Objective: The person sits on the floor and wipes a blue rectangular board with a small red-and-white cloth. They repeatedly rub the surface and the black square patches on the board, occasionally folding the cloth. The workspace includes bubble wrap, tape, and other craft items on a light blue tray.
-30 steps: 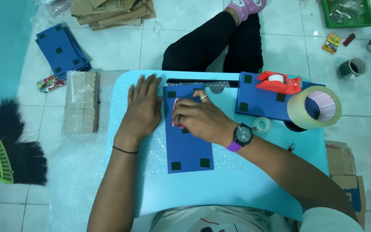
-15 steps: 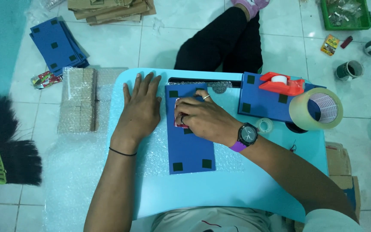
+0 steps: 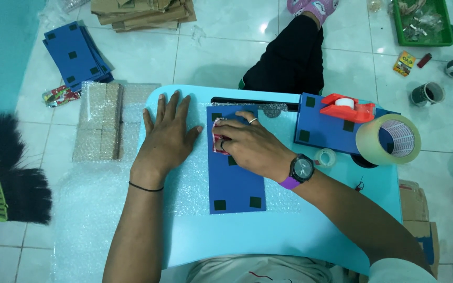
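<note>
Head view: small packet pressed onto a blue sheet, wrapping step under way

Head camera looks straight down on a light blue surface (image 3: pixel 289 236) set over the person's lap. Right hand (image 3: pixel 250 144) is curled down on a small red-and-white packet (image 3: pixel 219 142), fingers closed over it and pinning it near the top of a long blue sheet with dark square patches (image 3: pixel 237 178). Only the packet's left edge shows; the rest is hidden under the hand. Left hand (image 3: pixel 169 137) lies flat with fingers spread wide, holding nothing, pressing a layer of bubble wrap (image 3: pixel 190 188) that runs under the blue sheet, just beside its left edge.

By the look of it, this is the placing step: the packet is being seated on the sheet, and no fold has begun. The next move seems to call for keeping the packet square to the sheet's edges while the free lower end is brought up over it, with the flat hand stopping the wrap from sliding.

Off to the right, a red tape dispenser (image 3: pixel 348 107) sits on a blue box (image 3: pixel 321 131), with a big roll of clear tape (image 3: pixel 389 139) touching that box's right end, all within reach. On the tiled floor, a stack of blue sheets (image 3: pixel 74 55) and bubble-wrapped bundles (image 3: pixel 100 123) lie well apart to the left.
</note>
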